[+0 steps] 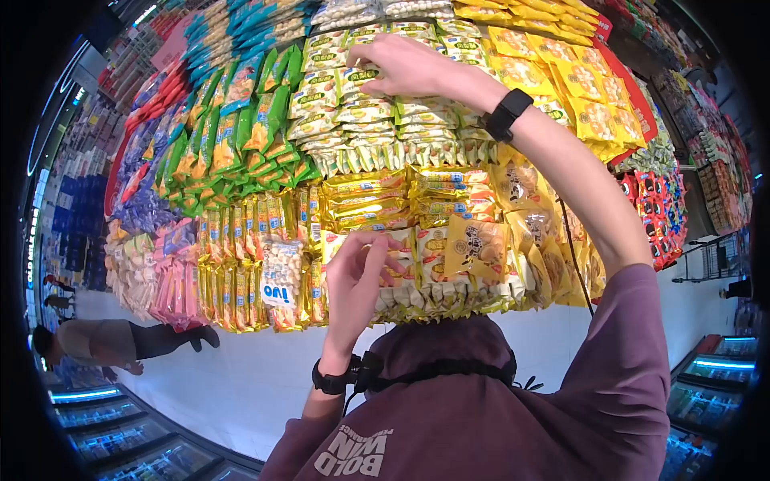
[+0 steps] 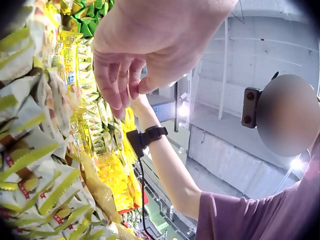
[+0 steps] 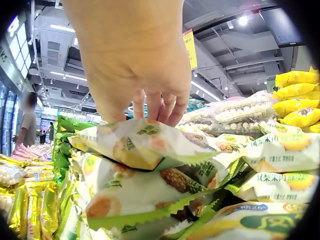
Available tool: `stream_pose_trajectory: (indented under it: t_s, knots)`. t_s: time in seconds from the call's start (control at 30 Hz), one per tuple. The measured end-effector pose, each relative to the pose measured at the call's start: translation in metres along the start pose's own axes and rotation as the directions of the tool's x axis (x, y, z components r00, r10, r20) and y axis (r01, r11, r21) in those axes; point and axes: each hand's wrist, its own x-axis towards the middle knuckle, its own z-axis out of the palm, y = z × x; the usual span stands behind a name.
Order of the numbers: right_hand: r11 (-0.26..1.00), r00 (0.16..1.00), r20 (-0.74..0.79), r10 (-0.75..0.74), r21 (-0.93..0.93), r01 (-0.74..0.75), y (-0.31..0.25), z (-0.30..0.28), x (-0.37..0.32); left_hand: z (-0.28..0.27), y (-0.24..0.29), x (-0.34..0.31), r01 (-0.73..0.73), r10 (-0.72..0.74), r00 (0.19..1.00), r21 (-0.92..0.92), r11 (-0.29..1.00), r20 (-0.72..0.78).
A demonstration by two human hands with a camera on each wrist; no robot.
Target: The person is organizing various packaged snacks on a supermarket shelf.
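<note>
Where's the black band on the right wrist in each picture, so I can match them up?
Head view: right of the middle, high up; the black band sits just behind the right hand.
Left wrist view: near the middle, below the left hand; the black band has a dark cable hanging from it.
Right wrist view: not in it.
Shared landmark: green bags, left in the head view, top in left wrist, left in right wrist.

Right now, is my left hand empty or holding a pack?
Empty. The left wrist view shows your left hand with its fingers hanging loosely and nothing between them and the thumb.
</note>
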Motion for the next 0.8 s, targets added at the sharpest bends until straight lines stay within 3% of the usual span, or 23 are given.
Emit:
stream_pose_trajectory:
  t_s: [0.13, 0.27, 0.37, 0.5, 0.6, 0.7, 0.8]
  knots:
    - [0.989, 0.999, -0.031, 0.044, 0.142, -0.039, 0.006, -0.002, 0.003, -0.006, -0.004, -0.001, -0.004, 0.004, 1.0, -0.01, 1.0, -0.02]
    - [0.981, 1.0, 0.026, -0.017, 0.192, 0.012, -0.003, -0.014, -0.006, -0.01, -0.007, -0.003, -0.007, 0.006, 0.999, -0.022, 1.0, -0.031]
    - [0.985, 0.993, 0.074, -0.092, 0.151, 0.08, -0.009, -0.012, -0.01, -0.011, -0.009, -0.002, -0.008, 0.007, 1.0, -0.022, 1.0, -0.03]
    - [0.997, 0.995, -0.066, -0.076, -0.02, 0.075, -0.005, -0.004, -0.01, -0.009, -0.008, -0.002, -0.017, 0.016, 1.0, -0.011, 1.0, -0.019]
    - [0.996, 0.992, -0.09, -0.085, -0.009, 0.084, -0.002, 0.003, -0.008, -0.008, -0.007, -0.002, -0.022, 0.022, 1.0, 0.011, 1.0, -0.014]
    - [0.991, 0.998, -0.048, -0.039, 0.125, 0.045, -0.002, -0.003, -0.01, -0.008, -0.005, -0.002, -0.021, 0.021, 1.0, -0.003, 1.0, -0.021]
    - [0.951, 0.991, -0.076, 0.11, 0.299, -0.083, 0.007, -0.017, -0.006, -0.009, -0.005, -0.004, -0.013, 0.013, 0.999, -0.007, 1.0, -0.035]
